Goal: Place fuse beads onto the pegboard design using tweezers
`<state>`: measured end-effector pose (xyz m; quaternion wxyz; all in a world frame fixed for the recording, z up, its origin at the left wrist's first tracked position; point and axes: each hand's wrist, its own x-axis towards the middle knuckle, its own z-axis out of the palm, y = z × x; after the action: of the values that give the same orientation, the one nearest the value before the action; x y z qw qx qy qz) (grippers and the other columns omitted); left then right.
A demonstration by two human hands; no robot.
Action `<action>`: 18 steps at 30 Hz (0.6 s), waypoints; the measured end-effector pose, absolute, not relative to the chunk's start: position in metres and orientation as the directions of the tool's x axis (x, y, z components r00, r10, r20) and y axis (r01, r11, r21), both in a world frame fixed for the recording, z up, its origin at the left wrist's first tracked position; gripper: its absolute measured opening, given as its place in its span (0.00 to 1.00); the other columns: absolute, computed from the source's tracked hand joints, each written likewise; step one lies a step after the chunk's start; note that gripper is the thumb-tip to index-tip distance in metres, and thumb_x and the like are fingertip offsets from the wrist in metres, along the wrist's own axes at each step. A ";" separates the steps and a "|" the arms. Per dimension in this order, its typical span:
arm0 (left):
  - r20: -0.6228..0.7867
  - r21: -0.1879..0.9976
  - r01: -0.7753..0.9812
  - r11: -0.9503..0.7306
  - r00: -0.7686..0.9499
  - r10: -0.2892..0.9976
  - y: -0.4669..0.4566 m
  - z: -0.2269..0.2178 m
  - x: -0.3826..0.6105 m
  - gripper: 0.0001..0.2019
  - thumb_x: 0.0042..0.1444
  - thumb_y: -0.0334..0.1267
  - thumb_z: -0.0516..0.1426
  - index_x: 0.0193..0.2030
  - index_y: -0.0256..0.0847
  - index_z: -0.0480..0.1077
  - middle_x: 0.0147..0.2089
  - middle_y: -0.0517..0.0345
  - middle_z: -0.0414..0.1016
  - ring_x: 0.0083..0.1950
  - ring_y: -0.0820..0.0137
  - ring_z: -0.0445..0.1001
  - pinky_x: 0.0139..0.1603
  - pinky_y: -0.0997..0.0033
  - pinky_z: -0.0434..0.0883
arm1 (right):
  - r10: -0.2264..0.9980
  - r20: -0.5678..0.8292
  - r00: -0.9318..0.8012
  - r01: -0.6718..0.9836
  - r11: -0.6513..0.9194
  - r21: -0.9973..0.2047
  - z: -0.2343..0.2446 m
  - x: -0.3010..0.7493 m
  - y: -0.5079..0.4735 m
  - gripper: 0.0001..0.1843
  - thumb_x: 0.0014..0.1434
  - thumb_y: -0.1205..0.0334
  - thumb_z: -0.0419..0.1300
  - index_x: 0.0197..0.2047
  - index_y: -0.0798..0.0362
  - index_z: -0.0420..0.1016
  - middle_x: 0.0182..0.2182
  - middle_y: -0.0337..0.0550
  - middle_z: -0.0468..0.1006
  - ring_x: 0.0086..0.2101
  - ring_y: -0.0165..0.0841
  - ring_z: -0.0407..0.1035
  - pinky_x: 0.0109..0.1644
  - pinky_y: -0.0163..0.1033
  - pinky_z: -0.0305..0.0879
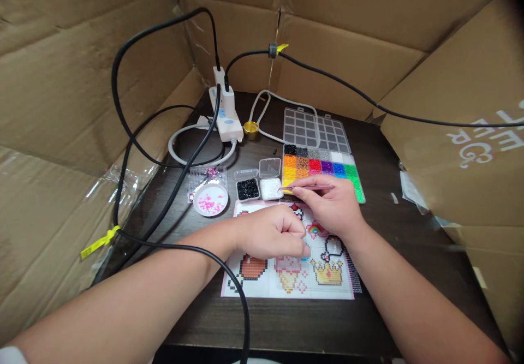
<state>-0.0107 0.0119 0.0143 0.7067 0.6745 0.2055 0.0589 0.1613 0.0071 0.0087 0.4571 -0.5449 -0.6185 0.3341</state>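
My right hand (333,206) grips a pair of thin pink tweezers (313,188). Their tips reach over the small clear box of white beads (270,189). My left hand (276,231) rests with curled fingers on the printed pattern sheet (256,293), its thumb beside a small blue patch; whatever the fingers may hold is hidden. A clear pegboard (333,287) lies over part of the sheet, which shows a crown (327,272), an ice cream cone and a rainbow. Beside the white beads stands an open box of black beads (248,189).
A sorted bead case (315,166) lies open behind my right hand. At left are a white dish of pink beads (210,200) and another pegboard (196,175). A power strip (227,124) stands behind. Black cable (241,293) crosses my left forearm; cardboard walls surround the table.
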 end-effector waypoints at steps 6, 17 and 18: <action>-0.199 0.980 0.189 0.064 0.911 0.360 0.012 0.013 -0.011 0.22 0.52 0.38 0.59 0.16 0.43 0.49 0.17 0.71 0.46 0.20 0.79 0.46 0.23 0.71 0.48 | 0.977 0.211 0.024 0.388 0.185 -0.903 0.012 0.161 0.007 0.03 0.51 0.66 0.67 0.29 0.50 0.84 0.29 0.41 0.86 0.30 0.34 0.81 0.33 0.38 0.79; -0.133 0.991 0.122 0.054 0.930 0.342 0.013 0.010 -0.010 0.23 0.56 0.40 0.59 0.17 0.42 0.51 0.18 0.71 0.46 0.21 0.79 0.46 0.22 0.71 0.47 | 0.937 0.321 0.140 0.416 0.239 -0.877 0.027 0.171 -0.002 0.02 0.52 0.64 0.70 0.32 0.49 0.85 0.31 0.41 0.86 0.31 0.36 0.81 0.35 0.39 0.79; -0.138 0.990 0.126 0.057 0.930 0.340 0.013 0.010 -0.010 0.23 0.56 0.39 0.59 0.17 0.42 0.51 0.18 0.71 0.46 0.21 0.79 0.46 0.22 0.71 0.48 | 0.921 0.357 0.154 0.428 0.263 -0.865 0.032 0.171 -0.004 0.02 0.52 0.64 0.71 0.32 0.49 0.85 0.30 0.41 0.86 0.31 0.36 0.81 0.34 0.39 0.78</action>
<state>-0.0103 0.0130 0.0095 0.7066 0.6825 0.1707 0.0759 0.1713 -0.0036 0.0317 0.5157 -0.5577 -0.6048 0.2394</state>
